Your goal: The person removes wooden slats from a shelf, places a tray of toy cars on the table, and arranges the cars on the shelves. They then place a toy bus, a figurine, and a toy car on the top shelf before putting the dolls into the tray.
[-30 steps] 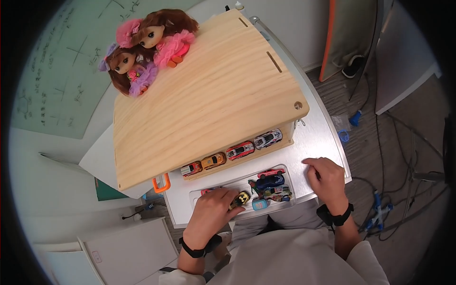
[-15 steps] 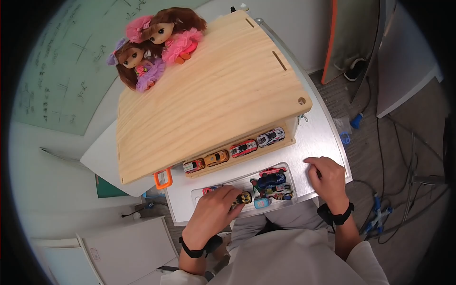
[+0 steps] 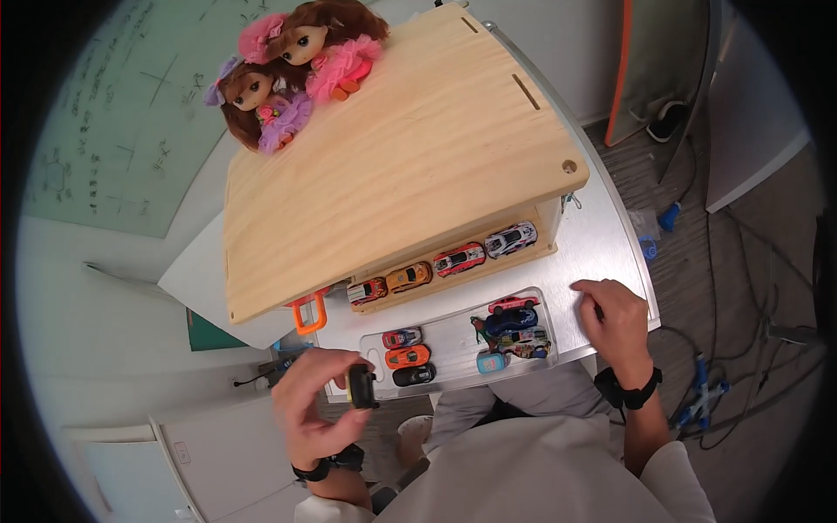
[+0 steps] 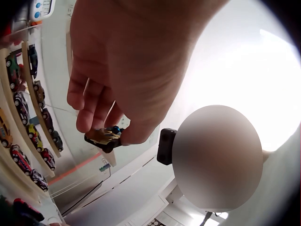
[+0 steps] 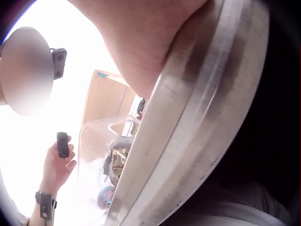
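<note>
My left hand [image 3: 305,405] pinches a small black-and-yellow toy car [image 3: 361,386] between thumb and fingers, raised off the left end of a clear plastic tray [image 3: 449,353]. The left wrist view shows the toy car [image 4: 104,137] at the fingertips, and the right wrist view shows its dark underside. In the tray's left part lie a red car [image 3: 401,338], an orange car [image 3: 407,356] and a black car [image 3: 414,375]. Several more toys, among them a dark blue car [image 3: 512,322], crowd its right end. My right hand [image 3: 617,321] rests at the metal table's edge, fingers loosely bent, holding nothing.
Behind the tray stands a wooden rack [image 3: 401,166] with a broad top board. Toy cars line its front ledge, including a white one [image 3: 511,239]. Two dolls [image 3: 270,113] sit on top. An orange handle [image 3: 309,314] sticks out at its left.
My left hand has lifted the black-and-yellow car out of the tray and moved left toward me, uncovering the three cars there. My right hand has stayed in place.
</note>
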The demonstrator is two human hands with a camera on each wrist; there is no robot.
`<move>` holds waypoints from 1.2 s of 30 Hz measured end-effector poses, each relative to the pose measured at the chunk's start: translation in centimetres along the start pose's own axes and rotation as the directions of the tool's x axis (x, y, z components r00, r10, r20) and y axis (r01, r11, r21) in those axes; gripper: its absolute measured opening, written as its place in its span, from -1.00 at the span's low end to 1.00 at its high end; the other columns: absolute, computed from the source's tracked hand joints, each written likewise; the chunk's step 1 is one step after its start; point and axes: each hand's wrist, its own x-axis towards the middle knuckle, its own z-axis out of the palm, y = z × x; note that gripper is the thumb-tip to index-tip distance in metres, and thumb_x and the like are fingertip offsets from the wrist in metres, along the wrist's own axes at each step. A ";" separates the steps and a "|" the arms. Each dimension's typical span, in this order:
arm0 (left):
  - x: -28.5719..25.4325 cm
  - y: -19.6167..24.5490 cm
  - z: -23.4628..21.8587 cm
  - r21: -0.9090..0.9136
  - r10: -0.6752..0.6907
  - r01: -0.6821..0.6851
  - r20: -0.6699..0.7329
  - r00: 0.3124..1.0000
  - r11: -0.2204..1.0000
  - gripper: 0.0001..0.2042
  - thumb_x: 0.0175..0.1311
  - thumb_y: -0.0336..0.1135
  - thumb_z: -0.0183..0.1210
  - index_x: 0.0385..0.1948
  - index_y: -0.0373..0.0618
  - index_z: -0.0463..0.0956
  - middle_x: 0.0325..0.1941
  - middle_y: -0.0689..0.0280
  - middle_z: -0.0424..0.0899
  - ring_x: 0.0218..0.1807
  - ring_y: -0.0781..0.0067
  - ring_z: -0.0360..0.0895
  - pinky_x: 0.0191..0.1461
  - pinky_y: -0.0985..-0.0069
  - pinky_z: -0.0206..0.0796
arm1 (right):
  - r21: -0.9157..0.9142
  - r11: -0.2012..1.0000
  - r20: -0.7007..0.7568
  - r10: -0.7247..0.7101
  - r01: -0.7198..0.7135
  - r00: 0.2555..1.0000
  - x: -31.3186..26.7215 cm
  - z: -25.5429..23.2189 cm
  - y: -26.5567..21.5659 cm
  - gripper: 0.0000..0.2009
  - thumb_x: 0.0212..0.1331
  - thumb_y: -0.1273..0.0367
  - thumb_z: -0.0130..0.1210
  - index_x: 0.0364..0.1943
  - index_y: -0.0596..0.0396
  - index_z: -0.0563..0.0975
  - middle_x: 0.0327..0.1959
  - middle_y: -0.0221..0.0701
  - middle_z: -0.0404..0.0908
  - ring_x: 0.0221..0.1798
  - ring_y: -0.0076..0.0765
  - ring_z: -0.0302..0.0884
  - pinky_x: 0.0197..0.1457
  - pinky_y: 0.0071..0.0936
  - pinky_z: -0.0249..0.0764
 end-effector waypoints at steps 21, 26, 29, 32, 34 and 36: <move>9.5 4.4 -3.8 0.470 0.196 -0.100 -0.161 0.967 0.877 -0.61 0.11 -0.44 0.36 0.03 -0.24 0.64 -0.17 0.20 0.73 -0.22 0.34 0.61 -0.17 0.46 0.43 | 0.023 1.000 -0.013 0.001 0.000 1.000 0.0 0.0 0.0 -0.82 0.10 0.61 0.21 -0.23 0.14 0.72 -0.55 -0.28 0.61 -0.53 -0.25 0.56 -0.45 -0.33 0.46; 13.3 3.6 -2.4 0.497 0.047 0.082 -0.242 0.969 0.864 -0.64 0.23 -0.39 0.36 0.08 -0.16 0.65 -0.28 0.30 0.70 -0.33 0.50 0.56 -0.27 0.52 0.41 | 0.014 0.999 -0.019 -0.044 0.044 0.999 0.1 -0.1 0.0 -0.81 0.09 0.62 0.21 -0.24 0.13 0.72 -0.55 -0.28 0.61 -0.52 -0.25 0.57 -0.45 -0.33 0.47; 14.7 2.9 -2.3 0.573 0.074 0.074 -0.231 0.970 0.816 -0.63 0.28 -0.34 0.37 0.12 -0.17 0.64 -0.35 0.35 0.67 -0.42 0.61 0.50 -0.33 0.57 0.37 | -0.003 0.998 -0.020 -0.064 0.064 0.998 0.0 -0.1 0.1 -0.81 0.08 0.63 0.20 -0.25 0.14 0.72 -0.55 -0.28 0.61 -0.52 -0.24 0.58 -0.45 -0.33 0.48; 15.5 3.3 -2.0 0.545 -0.128 0.222 -0.205 0.970 0.809 -0.56 0.25 -0.24 0.42 0.14 -0.18 0.62 -0.37 0.35 0.65 -0.47 0.57 0.46 -0.36 0.55 0.37 | 0.008 0.998 -0.048 -0.063 0.063 0.997 0.0 0.0 0.1 -0.81 0.07 0.63 0.20 -0.25 0.14 0.72 -0.55 -0.27 0.61 -0.52 -0.24 0.58 -0.45 -0.33 0.47; 15.3 3.8 -2.5 0.550 -0.155 0.226 -0.173 0.973 0.804 -0.52 0.22 -0.23 0.44 0.17 -0.16 0.61 -0.28 0.34 0.66 -0.42 0.55 0.49 -0.32 0.53 0.38 | 0.023 0.998 -0.051 -0.051 0.052 0.997 -0.2 0.0 0.1 -0.81 0.07 0.63 0.20 -0.25 0.15 0.72 -0.55 -0.27 0.61 -0.52 -0.23 0.58 -0.45 -0.33 0.47; 15.2 4.0 -3.4 0.558 -0.177 0.231 -0.150 0.973 0.797 -0.47 0.18 -0.22 0.47 0.21 -0.13 0.60 -0.19 0.34 0.68 -0.38 0.52 0.51 -0.28 0.51 0.40 | 0.039 0.998 -0.059 -0.048 0.051 0.997 -0.1 0.0 0.1 -0.82 0.07 0.63 0.20 -0.25 0.15 0.72 -0.55 -0.27 0.61 -0.52 -0.23 0.57 -0.45 -0.32 0.47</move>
